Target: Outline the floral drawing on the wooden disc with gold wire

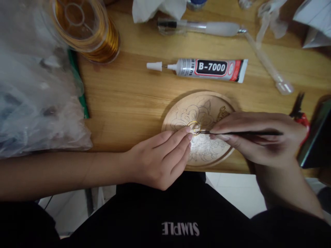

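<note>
A curled piece of gold wire [194, 123] is pinched at its left side by the fingertips of my left hand [165, 156]. My right hand [263, 137] grips dark tweezers [248, 133], whose tips touch the wire's curl. Both hands are over a round wooden plate [169, 119], which bears a pencilled floral drawing. Near the plate's right rim, a small shaped gold wire piece [222, 113] lies on the drawing, partly behind my right hand. My left thumb is hidden, and my hands cover part of the plate.
Beyond the plate lies a B-7000 glue tube [210, 70]. A spool of gold wire [103, 38] stands back left, beside plastic bags [38, 96]. A white pen [219, 28] and a clear dropper [271, 67] are farther back. Red-handled pliers [300, 115] lie right, near a dark box [317, 134].
</note>
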Demonstrator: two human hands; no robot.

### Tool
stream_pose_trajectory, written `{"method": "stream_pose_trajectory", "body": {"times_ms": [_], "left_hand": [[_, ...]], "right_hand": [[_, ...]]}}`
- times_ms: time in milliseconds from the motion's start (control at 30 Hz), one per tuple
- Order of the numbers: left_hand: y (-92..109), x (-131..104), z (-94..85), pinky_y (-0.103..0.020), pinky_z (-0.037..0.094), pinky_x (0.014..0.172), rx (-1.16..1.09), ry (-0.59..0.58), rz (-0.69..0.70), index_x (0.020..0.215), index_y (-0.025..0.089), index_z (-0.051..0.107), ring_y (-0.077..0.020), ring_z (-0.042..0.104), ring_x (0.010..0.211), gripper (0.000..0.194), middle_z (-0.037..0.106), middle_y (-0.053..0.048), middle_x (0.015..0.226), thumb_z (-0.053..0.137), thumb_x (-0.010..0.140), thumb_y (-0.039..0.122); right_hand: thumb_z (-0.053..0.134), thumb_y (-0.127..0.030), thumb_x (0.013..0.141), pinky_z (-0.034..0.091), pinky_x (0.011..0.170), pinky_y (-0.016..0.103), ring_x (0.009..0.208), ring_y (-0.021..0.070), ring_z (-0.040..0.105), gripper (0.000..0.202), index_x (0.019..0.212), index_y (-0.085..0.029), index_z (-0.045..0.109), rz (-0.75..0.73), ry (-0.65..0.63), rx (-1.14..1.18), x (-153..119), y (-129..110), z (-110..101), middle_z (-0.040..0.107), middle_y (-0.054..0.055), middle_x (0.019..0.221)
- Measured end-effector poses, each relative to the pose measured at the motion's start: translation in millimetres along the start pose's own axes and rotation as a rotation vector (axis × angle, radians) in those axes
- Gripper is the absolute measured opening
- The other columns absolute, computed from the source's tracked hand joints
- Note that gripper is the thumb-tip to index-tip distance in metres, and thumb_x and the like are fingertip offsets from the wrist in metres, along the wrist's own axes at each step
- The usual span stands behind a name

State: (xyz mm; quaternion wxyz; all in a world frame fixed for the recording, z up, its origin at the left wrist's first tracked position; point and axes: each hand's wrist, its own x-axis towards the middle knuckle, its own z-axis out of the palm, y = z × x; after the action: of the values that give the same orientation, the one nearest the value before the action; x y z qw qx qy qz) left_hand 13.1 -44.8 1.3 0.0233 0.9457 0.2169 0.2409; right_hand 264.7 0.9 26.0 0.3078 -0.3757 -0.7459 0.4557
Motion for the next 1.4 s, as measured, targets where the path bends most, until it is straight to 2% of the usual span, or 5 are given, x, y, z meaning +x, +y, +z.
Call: {"method": "stream_pose_trajectory", "body": {"times_ms": [433,733,867,1133,1400], "left_hand": [[-4.7,5.3,-1.6,-0.034,0.061,0.087,-0.116,0.110,-0.060,0.098,0.007,0.070,-0.0271,0.072,0.108,0.012,0.076,-0.015,0.108,0.065,0.090,0.014],[-25.6,34.7,-34.0,-0.018,0.050,0.048,-1.386,-0.003,-0.889,0.100,0.016,0.069,-0.0097,0.069,0.058,0.015,0.076,-0.004,0.087,0.058,0.096,0.025],[-20.5,44.9,-48.6,-0.019,0.049,0.046,-1.748,-0.069,-0.947,0.095,0.019,0.070,-0.0115,0.071,0.060,0.013,0.077,-0.006,0.099,0.058,0.093,0.023],[8.2,54.3,-72.3,-0.014,0.039,0.041,-1.748,0.003,-1.060,0.076,0.016,0.067,-0.0051,0.060,0.046,0.006,0.072,0.002,0.069,0.069,0.081,0.015],[45.4,6.4,-64.9,-0.018,0.036,0.040,-1.471,0.062,-1.267,0.063,0.016,0.061,-0.0053,0.049,0.039,0.039,0.066,0.000,0.060,0.081,0.068,0.050]], "right_hand": [[0.077,-0.006,0.077,0.061,0.066,0.023,0.077,0.0114,0.072,0.042,0.112,-0.029,0.076,-0.044,0.080,0.076,1.0,1.1,-8.4,0.078,-0.004,0.090],[0.075,-0.005,0.078,0.060,0.066,0.028,0.073,0.0146,0.071,0.033,0.106,-0.021,0.078,-0.153,0.216,0.225,-1.2,-18.9,-2.1,0.078,0.001,0.083],[0.075,-0.001,0.076,0.060,0.065,0.028,0.075,0.0149,0.072,0.036,0.107,-0.018,0.077,-0.244,0.181,0.225,-0.3,-31.5,-3.2,0.078,0.003,0.086],[0.072,-0.006,0.080,0.062,0.062,0.029,0.075,0.0162,0.073,0.045,0.120,-0.026,0.072,-0.432,0.124,0.017,-9.8,-63.2,-7.2,0.078,0.002,0.090],[0.066,-0.010,0.086,0.062,0.063,0.027,0.072,0.0150,0.073,0.026,0.110,-0.018,0.071,-0.526,0.054,-0.145,-33.2,-104.3,22.8,0.076,0.006,0.082]]}}
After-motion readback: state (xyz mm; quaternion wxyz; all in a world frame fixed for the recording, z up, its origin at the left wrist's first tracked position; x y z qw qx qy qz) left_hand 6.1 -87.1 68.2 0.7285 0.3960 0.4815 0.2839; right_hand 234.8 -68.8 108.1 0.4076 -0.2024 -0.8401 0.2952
